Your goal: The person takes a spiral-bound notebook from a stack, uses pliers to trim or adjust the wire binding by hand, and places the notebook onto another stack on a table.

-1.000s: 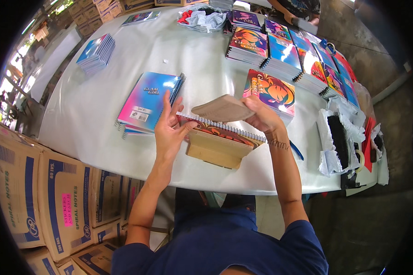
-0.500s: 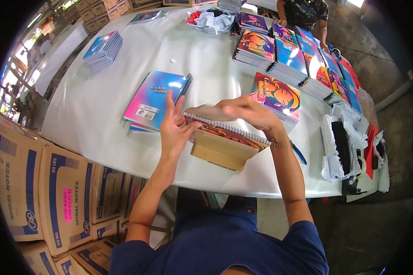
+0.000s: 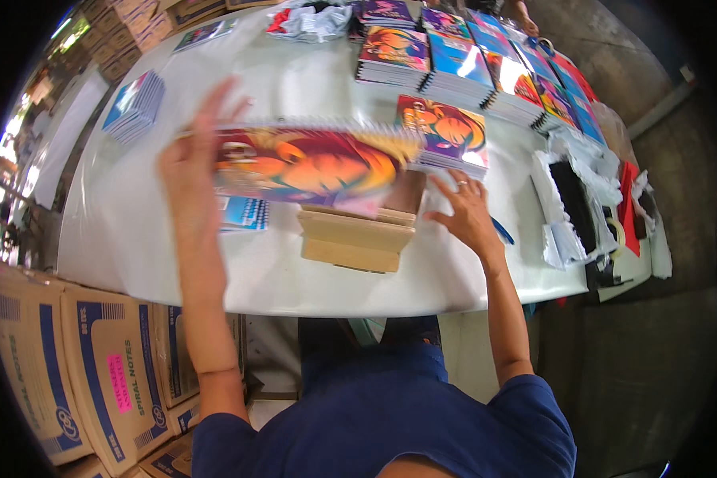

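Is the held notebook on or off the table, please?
Seemingly off: the left hand holds the notebook up, overlapping the cardboard block.

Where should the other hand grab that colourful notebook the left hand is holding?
Probably the free right edge of the notebook, coming from the right: the left hand has its left end, and the wire spiral along the top might snag.

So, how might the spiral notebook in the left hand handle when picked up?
The spiral notebook is probably fairly stiff: held near its left end by the left hand, it barely droops. It may flop open, since its coil runs along the upper edge.
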A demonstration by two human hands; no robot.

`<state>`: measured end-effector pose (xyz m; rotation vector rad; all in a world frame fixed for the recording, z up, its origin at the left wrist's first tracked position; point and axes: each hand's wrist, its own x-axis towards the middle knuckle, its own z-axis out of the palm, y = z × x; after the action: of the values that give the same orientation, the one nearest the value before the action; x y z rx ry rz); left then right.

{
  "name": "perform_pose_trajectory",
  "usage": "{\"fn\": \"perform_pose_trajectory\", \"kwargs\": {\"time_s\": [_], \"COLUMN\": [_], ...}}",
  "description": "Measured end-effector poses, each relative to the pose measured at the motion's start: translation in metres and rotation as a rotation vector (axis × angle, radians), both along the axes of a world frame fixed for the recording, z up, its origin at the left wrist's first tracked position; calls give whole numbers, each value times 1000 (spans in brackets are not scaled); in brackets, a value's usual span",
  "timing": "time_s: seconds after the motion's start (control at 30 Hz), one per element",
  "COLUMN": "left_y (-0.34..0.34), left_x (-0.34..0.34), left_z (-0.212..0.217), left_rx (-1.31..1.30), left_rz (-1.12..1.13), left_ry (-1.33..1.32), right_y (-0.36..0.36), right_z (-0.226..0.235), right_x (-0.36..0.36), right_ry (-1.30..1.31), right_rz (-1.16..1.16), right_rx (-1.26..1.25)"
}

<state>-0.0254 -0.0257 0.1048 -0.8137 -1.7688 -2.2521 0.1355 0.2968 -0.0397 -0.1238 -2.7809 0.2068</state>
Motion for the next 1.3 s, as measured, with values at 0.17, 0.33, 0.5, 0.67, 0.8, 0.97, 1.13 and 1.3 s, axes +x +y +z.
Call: {"fn": "perform_pose_trajectory", "kwargs": {"time_s": [0.17, 0.33, 0.5, 0.67, 0.8, 0.97, 1.13, 1.3], "left_y": [-19, 54, 64, 64, 66, 66, 64, 52], "left_x": [44, 93, 90, 94, 94, 95, 93, 82], "left_z": [-28, -83, -104, -99, -104, -101, -102, -93], "left_rx": [-488, -828, -1028, -1041, -1002, -1002, -950, -892], "left_rz": [-238, 72, 245, 263, 266, 273, 274, 320], "left_ry": [325, 558, 712, 706, 701, 695, 678, 762], "right_y": [7, 1, -89, -114, -113, -113, -117, -98], "right_z": [-24, -25, 46, 60, 60, 68, 76, 103], "right_x": [70, 77, 70, 56, 51, 49, 48, 30], "right_ry": [-186, 84, 219, 230, 189, 188, -133, -428], "right_rz": [-586, -389, 47, 144, 152, 180, 132, 350], "right_rx": [14, 36, -314, -254, -206, -207, -445, -842]}}
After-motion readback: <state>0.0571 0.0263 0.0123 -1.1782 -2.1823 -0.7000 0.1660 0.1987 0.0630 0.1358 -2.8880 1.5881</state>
